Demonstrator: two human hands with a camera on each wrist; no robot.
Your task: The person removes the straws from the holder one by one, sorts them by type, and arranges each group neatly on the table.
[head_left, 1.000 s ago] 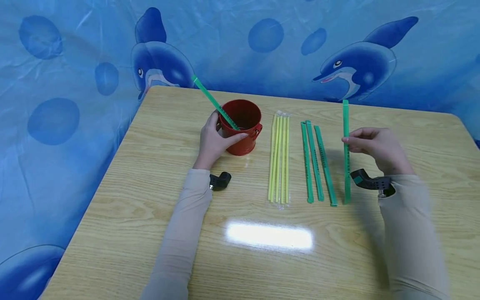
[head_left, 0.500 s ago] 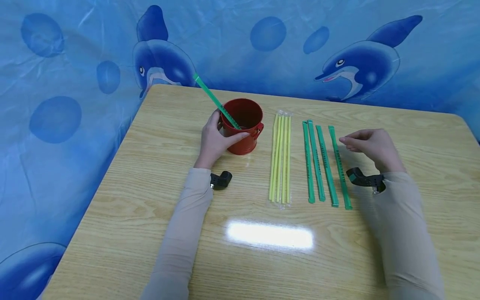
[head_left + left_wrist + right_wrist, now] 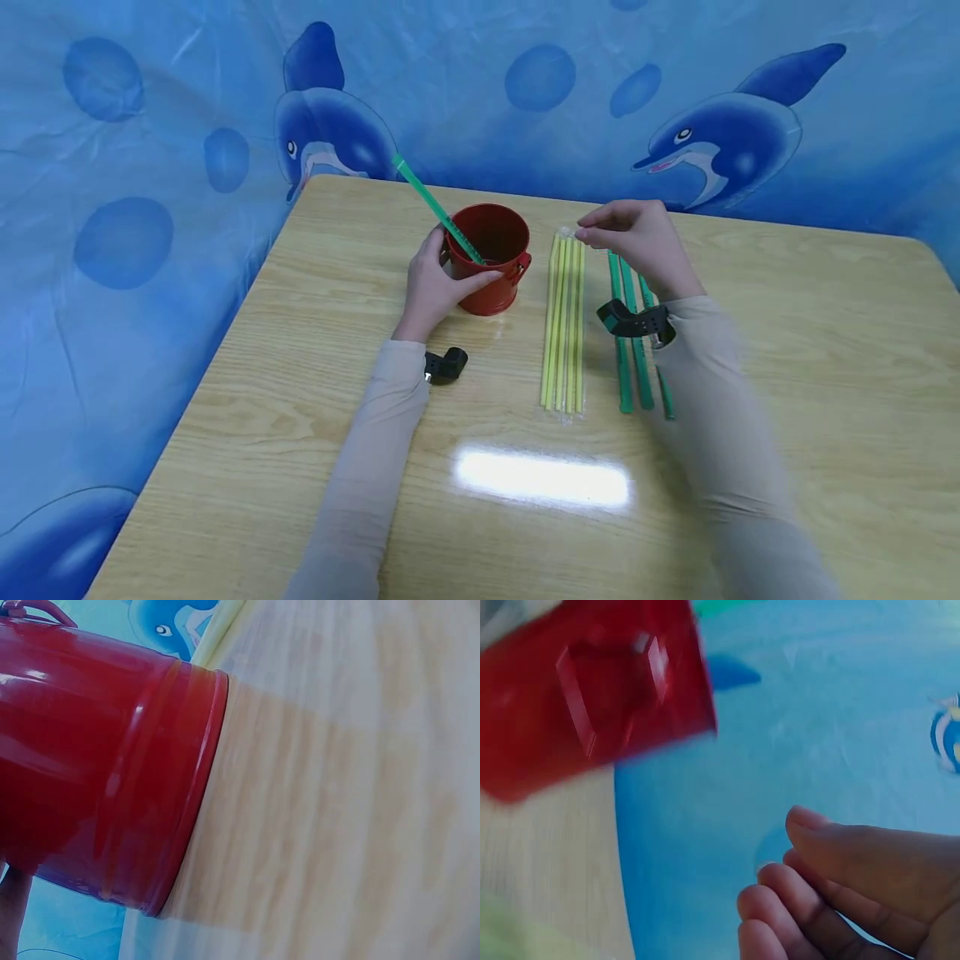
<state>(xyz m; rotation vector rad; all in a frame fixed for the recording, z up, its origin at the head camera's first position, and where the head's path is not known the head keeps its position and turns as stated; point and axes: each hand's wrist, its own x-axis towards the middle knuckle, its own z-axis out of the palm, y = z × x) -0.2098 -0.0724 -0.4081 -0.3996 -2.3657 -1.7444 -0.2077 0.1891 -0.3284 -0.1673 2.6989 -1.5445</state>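
Note:
My left hand (image 3: pixel 437 287) grips a small red metal bucket (image 3: pixel 487 292), its thumb across the front and its fingers around the far left side. The bucket stands upright. One green wrapped straw (image 3: pixel 435 204) leans out of it to the upper left. My right hand (image 3: pixel 637 242) hovers near the top end of the yellow straws (image 3: pixel 562 325), with nothing between its fingers. In the right wrist view, the fingers (image 3: pixel 780 900) are loosely bent and apart from the thumb. Several green wrapped straws (image 3: pixel 624 367) lie beside the yellow ones, partly hidden by my right arm.
The yellow straws lie side by side in clear plastic on the wooden table (image 3: pixel 300 417). A blue dolphin-print sheet (image 3: pixel 465 92) hangs behind the table's far edge. Each wrist carries a small black camera (image 3: pixel 633 319).
My right hand laid down a green wrapped straw on the right, let it go, and moved left towards the bucket. My left hand stayed on the bucket.

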